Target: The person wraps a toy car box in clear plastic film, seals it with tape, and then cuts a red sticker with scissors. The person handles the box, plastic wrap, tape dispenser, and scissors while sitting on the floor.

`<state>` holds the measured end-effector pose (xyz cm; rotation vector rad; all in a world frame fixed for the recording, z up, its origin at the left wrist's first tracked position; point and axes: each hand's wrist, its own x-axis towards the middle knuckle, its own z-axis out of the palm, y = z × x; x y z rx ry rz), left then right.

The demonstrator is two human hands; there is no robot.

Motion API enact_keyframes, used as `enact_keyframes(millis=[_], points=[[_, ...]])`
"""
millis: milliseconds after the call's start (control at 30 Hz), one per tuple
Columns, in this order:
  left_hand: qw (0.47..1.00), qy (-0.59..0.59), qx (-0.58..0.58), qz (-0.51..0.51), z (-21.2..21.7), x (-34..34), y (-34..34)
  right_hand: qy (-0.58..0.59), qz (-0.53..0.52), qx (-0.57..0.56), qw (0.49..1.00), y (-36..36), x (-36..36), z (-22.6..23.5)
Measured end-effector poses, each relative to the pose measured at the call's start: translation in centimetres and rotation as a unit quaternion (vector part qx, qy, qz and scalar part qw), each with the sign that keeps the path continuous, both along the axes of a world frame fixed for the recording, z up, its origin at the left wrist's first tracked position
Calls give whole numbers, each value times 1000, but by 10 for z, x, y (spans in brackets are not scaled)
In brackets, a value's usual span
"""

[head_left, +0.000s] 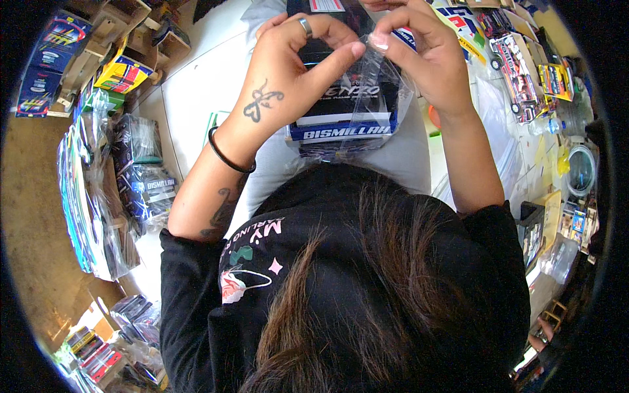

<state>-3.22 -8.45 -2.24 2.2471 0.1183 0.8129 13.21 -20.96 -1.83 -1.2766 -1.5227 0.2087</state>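
Observation:
A dark, boxy item (354, 92) with a blue lettered strip along its near side rests on my lap. Clear plastic film (370, 78) covers it and rises in creases toward my fingers. My left hand (278, 75), wearing a ring, is closed at thumb and forefinger on the film's edge above the item. Just to its right, my right hand (432, 65) pinches the same film between thumb and fingertips. The two sets of fingertips are nearly together. My hands hide part of the item's far end.
Similar wrapped dark items (147, 173) stand on the left beside a stack of plastic-covered sheets (82, 190). Boxes and wooden pieces (124, 33) lie at the far left. On the right are a toy truck (517, 82), loose clear plastic (495, 144) and a round clear container (581, 170).

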Motion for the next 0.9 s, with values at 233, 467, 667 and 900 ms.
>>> enact_keyframes(millis=[233,467,667,900], points=[[994,-18,111,14,1,-18,12,-75,-13,-31,997,-17,13,7],[984,12,169,54,-40,-55,34,-91,-9,-92,992,-42,23,-45],[992,30,119,19,-28,-47,30,-115,-9,-74,991,-39,20,-32],[994,13,103,35,-2,-12,-3,-75,25,-21,997,-8,3,-2]])
